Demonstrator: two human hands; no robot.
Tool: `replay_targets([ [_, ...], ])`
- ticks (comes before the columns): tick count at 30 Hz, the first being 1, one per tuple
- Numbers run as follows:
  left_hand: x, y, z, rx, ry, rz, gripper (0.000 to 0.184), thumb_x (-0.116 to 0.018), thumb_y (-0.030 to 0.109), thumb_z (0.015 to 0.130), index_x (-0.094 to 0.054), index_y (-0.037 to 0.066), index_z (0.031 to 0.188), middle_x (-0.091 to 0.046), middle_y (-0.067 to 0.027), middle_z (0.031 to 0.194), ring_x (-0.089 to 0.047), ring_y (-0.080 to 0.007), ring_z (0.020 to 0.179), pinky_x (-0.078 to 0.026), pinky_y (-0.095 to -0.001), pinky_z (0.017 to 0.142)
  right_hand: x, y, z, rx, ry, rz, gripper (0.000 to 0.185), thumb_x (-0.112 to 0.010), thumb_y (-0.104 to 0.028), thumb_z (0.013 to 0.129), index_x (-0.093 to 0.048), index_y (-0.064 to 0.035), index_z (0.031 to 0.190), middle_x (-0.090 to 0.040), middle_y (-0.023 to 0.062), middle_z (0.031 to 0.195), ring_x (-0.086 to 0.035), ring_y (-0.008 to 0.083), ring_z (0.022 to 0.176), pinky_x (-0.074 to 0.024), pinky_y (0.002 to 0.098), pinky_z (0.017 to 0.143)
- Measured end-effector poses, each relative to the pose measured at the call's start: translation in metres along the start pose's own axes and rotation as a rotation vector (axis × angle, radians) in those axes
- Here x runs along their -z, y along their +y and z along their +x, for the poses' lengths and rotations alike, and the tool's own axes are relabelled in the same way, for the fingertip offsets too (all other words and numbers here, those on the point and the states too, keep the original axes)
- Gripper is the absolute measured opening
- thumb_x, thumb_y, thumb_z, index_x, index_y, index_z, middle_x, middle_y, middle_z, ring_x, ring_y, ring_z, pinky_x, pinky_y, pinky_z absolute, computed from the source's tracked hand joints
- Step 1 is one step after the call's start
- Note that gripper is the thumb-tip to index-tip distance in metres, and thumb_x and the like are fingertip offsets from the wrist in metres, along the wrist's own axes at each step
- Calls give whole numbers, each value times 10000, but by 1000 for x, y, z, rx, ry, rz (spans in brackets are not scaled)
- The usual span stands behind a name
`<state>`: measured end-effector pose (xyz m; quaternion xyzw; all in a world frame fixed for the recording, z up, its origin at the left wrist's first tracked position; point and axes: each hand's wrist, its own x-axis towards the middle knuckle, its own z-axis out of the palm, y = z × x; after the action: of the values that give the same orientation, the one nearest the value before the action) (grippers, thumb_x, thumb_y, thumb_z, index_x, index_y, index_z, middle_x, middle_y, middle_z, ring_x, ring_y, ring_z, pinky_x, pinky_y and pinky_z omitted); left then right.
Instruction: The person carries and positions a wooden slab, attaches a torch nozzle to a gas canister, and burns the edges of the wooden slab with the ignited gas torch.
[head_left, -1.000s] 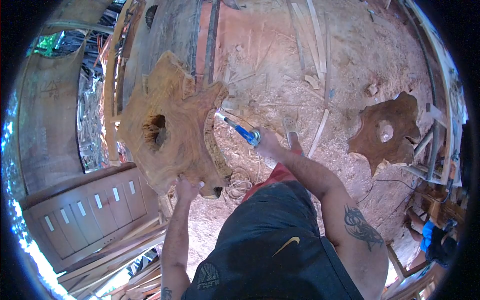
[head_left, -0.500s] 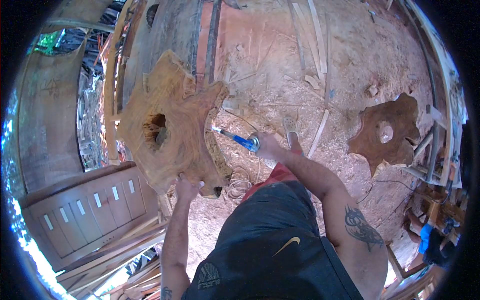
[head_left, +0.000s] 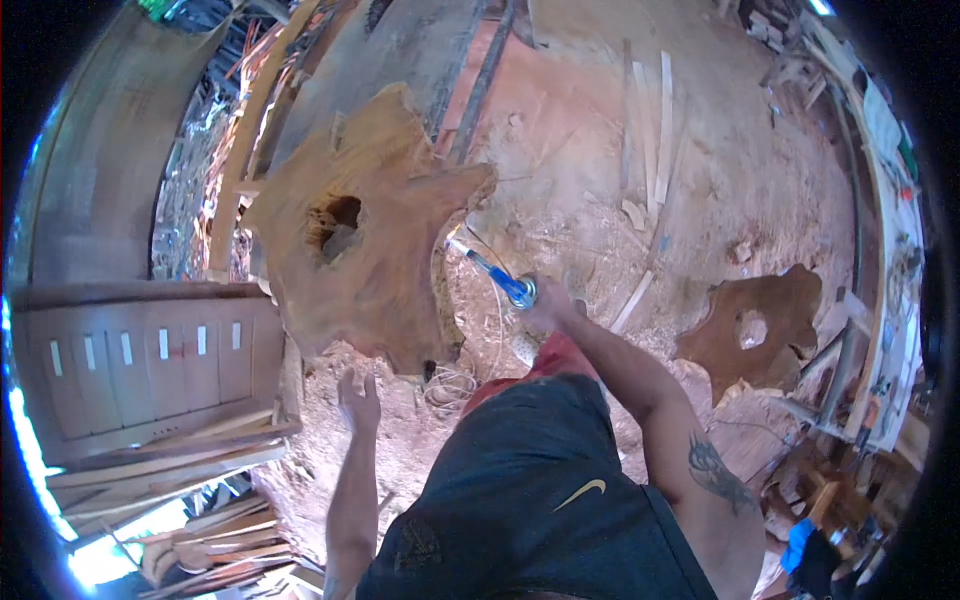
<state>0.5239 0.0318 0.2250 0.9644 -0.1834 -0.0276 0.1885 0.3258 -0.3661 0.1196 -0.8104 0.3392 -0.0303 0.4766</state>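
Note:
A large wooden slab (head_left: 390, 260) with an irregular edge and a hole through it stands in front of me. My right hand (head_left: 550, 304) is closed around a blow torch (head_left: 505, 284) with a blue body and metal nozzle. The torch's tip points at the slab's right edge, with a small orange glow there. Just below the slab's lower edge, my left hand (head_left: 359, 400) is empty, its fingers apart and not touching the wood.
A second holed slab (head_left: 765, 330) lies to the right. Coiled cord (head_left: 450, 388) rests on the dusty ground near my feet. Thin wood strips (head_left: 665, 125) lie farther off. Panelled boards (head_left: 140, 345) and stacked offcuts (head_left: 215, 545) are at left.
My left hand has let go of the slab's lower edge and dropped away. The torch still points at the slab's right edge. My view has shifted and turned somewhat.

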Motion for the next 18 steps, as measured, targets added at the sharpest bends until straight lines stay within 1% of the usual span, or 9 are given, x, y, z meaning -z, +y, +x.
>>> replay_targets([
  [3,-29,-90,-61,188,-68,25,476,-725,338,892,-643,14,1231,-669,-213,1141,-633,-347,1040,-515,-421,894,2,-6,-2,1,137,-48,494,-796,-252,732,-656,-86,1176,-713,197,1060,-690,373,1002,-547,467,874],
  [4,-53,-158,-88,97,-289,163,474,-714,358,900,-650,19,1225,-687,-200,1097,-661,-328,970,-528,-414,852,3,-5,-1,9,129,-39,485,-794,-252,737,-658,-86,1171,-714,201,1053,-690,377,998,-548,470,872],
  [6,-54,-169,-133,353,-636,131,479,-690,403,914,-663,25,1208,-719,-173,1001,-703,-293,817,-554,-400,762,4,-2,1,28,110,-17,467,-790,-252,745,-662,-86,1162,-717,208,1040,-691,387,991,-550,476,866],
  [7,-43,-140,-156,697,-751,-54,486,-677,427,920,-668,27,1196,-732,-158,949,-717,-278,734,-566,-392,713,4,-3,2,33,106,-22,462,-785,-253,748,-656,-82,1158,-712,206,1060,-681,387,1012,-543,479,880],
  [8,-79,-208,-189,491,-949,-74,510,-670,470,923,-671,32,1184,-728,-121,840,-706,-237,634,-568,-370,630,6,-5,0,39,103,-27,458,-780,-254,751,-650,-79,1154,-707,203,1079,-671,388,1033,-537,482,894],
  [13,-90,-135,-268,965,-794,-232,548,-668,560,899,-742,33,1032,-704,-116,736,-705,-209,668,-576,-375,662,25,-24,0,43,84,-20,428,-774,-269,764,-654,-74,1126,-704,204,1072,-665,388,1038,-529,482,909],
  [16,-102,-103,-282,620,-841,-293,584,-660,600,884,-751,38,1016,-726,-122,802,-713,-234,683,-581,-385,692,26,-21,3,95,72,-49,443,-772,-275,773,-646,-84,1152,-708,204,1060,-675,391,1016,-534,488,895],
  [17,-131,-124,-292,338,-906,-182,599,-665,611,876,-728,65,1114,-745,-114,864,-723,-252,725,-583,-380,738,27,-18,5,110,82,-65,460,-771,-267,775,-636,-94,1180,-712,206,1050,-683,397,995,-540,493,876],
  [18,-134,-116,-297,410,-846,-195,593,-666,607,876,-729,72,1123,-751,-123,895,-728,-250,787,-574,-386,791,27,-13,7,123,93,-82,479,-769,-258,777,-627,-103,1208,-716,208,1040,-690,403,974,-546,498,857],
])
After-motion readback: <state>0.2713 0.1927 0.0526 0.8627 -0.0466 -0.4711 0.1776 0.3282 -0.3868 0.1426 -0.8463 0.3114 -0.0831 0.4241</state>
